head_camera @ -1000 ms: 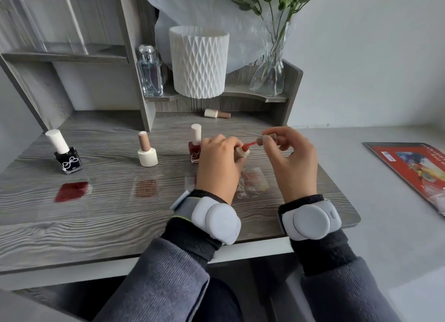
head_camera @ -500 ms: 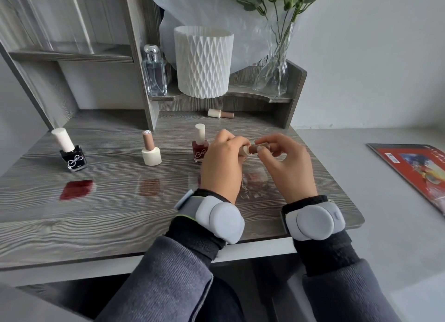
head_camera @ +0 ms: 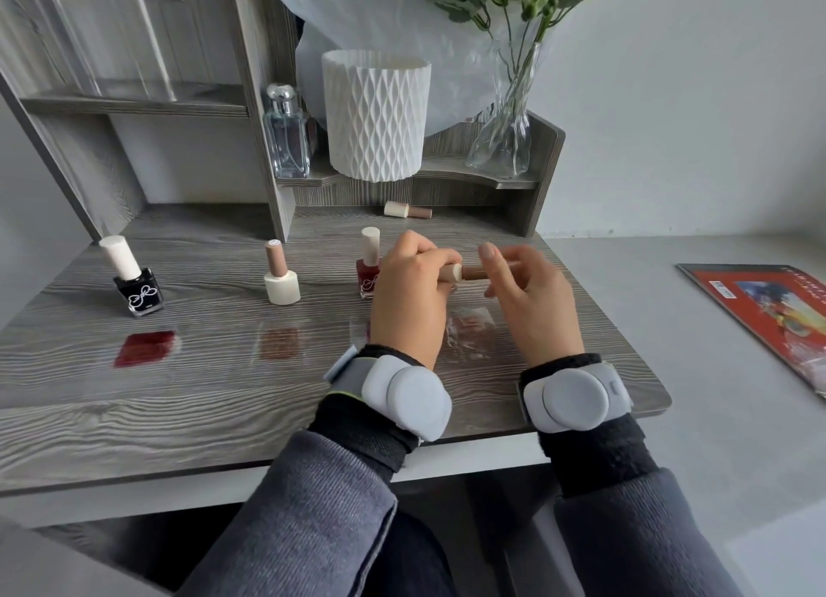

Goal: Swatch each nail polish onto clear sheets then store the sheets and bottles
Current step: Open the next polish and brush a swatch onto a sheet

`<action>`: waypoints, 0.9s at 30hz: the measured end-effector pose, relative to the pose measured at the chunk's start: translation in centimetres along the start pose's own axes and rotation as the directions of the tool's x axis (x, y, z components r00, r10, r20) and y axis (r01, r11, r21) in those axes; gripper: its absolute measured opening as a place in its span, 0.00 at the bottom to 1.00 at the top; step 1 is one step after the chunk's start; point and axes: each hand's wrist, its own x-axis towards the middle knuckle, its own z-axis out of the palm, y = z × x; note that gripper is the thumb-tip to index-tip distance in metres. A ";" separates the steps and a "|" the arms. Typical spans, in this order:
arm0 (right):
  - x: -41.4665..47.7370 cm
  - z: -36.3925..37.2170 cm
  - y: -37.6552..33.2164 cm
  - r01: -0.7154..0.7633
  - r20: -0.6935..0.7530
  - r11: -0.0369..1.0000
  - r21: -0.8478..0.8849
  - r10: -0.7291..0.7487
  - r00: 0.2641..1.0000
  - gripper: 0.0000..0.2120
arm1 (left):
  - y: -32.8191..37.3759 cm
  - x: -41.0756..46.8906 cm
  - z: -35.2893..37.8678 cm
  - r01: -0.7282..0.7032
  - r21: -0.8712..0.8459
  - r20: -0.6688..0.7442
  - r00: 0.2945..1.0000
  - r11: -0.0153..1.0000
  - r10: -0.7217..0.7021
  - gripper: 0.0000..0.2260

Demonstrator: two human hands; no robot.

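My left hand (head_camera: pixel 409 297) grips a small cream nail polish bottle (head_camera: pixel 451 273) held sideways above the desk. My right hand (head_camera: pixel 532 301) pinches its brown cap (head_camera: pixel 474 271), which sits against the bottle neck. Under my hands lies a clear sheet with a pale reddish swatch (head_camera: pixel 471 335). To the left lie a dark red swatch (head_camera: pixel 144 347) and a brown swatch (head_camera: pixel 279 343). Behind them stand a black bottle (head_camera: pixel 136 286), a cream bottle with a brown cap (head_camera: pixel 280 279) and a red bottle (head_camera: pixel 368 265), partly hidden by my left hand.
Another small polish bottle (head_camera: pixel 406 211) lies on its side under the low shelf. On that shelf stand a perfume bottle (head_camera: pixel 286 136), a white ribbed vase (head_camera: pixel 375 114) and a glass vase with greenery (head_camera: pixel 503 140). A red magazine (head_camera: pixel 769 310) lies at the right.
A second ago the brush was out of the bottle, red-tipped, in my right hand. It has since gone into the neck, and the cap now sits on the bottle.
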 end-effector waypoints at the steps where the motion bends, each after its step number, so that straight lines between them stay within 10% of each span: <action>1: 0.0 0.0 0.1 0.021 0.005 0.999 0.032 -0.021 1.000 0.15 | -0.1 0.0 0.0 0.010 0.008 0.001 1.000 1.000 -0.010 0.13; 10: 0.1 0.2 0.4 0.114 0.031 0.993 0.012 -0.114 0.993 0.04 | -0.4 0.0 0.0 0.009 0.017 -0.025 1.000 1.000 -0.009 0.12; 22: 0.0 -0.3 -0.4 -0.089 0.029 0.996 -0.013 0.090 0.996 0.31 | -0.1 -0.1 0.0 -0.079 -0.033 -0.074 0.994 0.996 0.076 0.11; 27: 0.0 0.3 0.3 0.072 0.055 0.997 0.040 -0.074 0.996 0.07 | -0.3 0.0 -0.1 -0.007 -0.012 -0.064 0.998 1.000 0.006 0.11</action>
